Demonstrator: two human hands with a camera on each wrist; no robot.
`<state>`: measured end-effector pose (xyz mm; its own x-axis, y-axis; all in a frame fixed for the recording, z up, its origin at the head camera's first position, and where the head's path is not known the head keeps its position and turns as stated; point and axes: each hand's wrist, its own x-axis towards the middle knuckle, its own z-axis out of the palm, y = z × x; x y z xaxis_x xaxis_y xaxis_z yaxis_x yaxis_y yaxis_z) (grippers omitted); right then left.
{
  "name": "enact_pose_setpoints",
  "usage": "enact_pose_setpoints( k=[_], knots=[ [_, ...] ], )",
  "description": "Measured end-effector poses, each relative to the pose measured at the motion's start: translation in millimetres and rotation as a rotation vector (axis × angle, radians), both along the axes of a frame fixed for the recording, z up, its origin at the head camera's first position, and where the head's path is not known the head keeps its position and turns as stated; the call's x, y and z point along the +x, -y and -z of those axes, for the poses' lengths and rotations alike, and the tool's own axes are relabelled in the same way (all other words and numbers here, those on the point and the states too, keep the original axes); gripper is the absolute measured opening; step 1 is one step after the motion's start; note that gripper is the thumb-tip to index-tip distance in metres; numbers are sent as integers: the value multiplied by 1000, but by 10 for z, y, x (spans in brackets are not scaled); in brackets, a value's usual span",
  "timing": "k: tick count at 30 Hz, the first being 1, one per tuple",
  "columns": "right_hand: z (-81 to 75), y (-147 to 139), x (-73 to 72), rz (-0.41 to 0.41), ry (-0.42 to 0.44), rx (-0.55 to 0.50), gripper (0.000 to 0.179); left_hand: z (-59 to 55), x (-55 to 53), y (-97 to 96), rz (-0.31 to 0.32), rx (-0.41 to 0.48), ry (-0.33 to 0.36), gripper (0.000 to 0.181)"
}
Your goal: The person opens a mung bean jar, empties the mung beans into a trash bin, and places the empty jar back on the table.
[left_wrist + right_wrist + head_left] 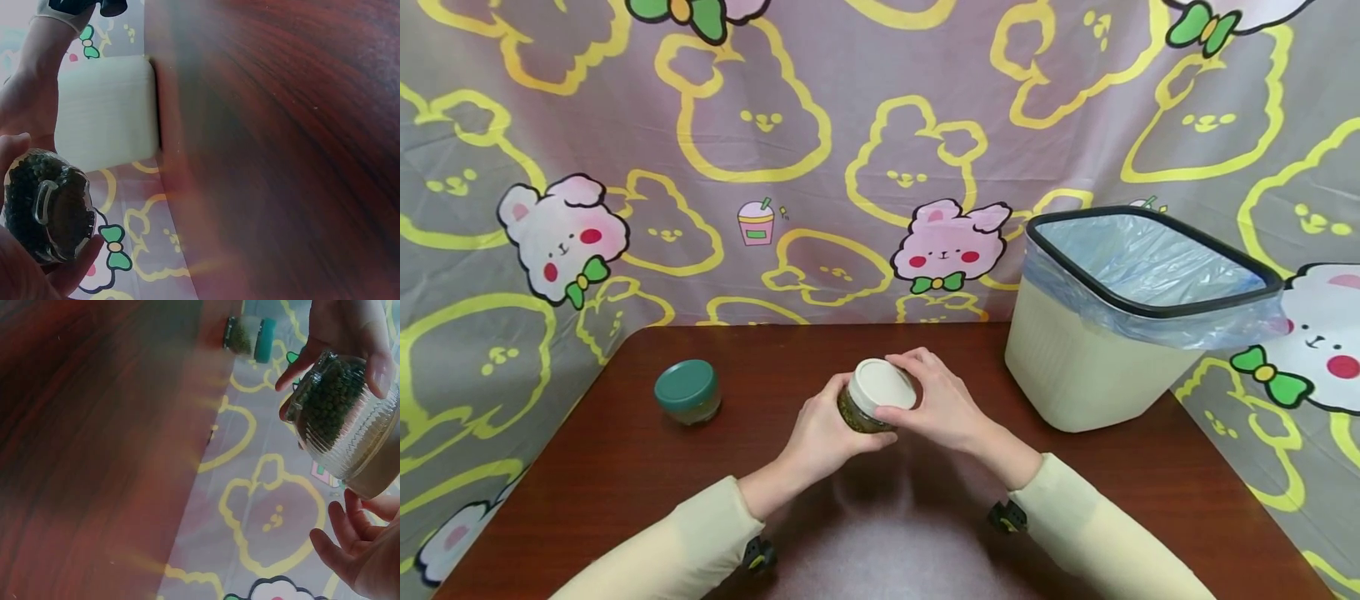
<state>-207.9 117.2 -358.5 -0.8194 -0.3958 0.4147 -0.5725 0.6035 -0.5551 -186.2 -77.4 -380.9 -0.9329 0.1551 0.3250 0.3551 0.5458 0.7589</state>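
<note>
A ribbed glass jar [331,403] with small round green beans in it is held tilted above the table. My left hand [826,429] grips the jar's glass body from the left side. On top of the jar is a cream-white lid [882,385], and my right hand [942,402] holds its rim between thumb and fingers. In the left wrist view, the jar's underside [45,206] shows the dark beans through the glass. The lid appears seated on the jar.
A second glass jar with a green lid [687,386] stands on the left of the brown table [610,492]. At the right stands a cream bin [1097,367] with a black rim and a translucent bag liner [1157,250]. A patterned curtain [850,67] hangs behind.
</note>
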Motion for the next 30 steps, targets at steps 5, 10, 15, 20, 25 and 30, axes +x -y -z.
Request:
enact_pose_setpoints(
  k=[5,10,15,20,25,30],
  knots=[
    [54,-1,-37,-22,16,-71,61,18,-6,4,5,-21,-14,84],
    [97,-4,-84,-64,-17,-109,59,40,1,16,11,-35,-42,83],
    [98,4,-101,-101,-55,-145,61,45,6,27,19,-34,-74,82],
    [75,21,-113,-127,-89,-175,61,-3,19,37,39,-13,-106,79],
    [89,41,-102,-148,-107,-205,59,-18,20,68,51,-36,-129,79],
    [131,51,-88,-163,-115,-218,60,9,20,97,60,-61,-129,80]
  ],
)
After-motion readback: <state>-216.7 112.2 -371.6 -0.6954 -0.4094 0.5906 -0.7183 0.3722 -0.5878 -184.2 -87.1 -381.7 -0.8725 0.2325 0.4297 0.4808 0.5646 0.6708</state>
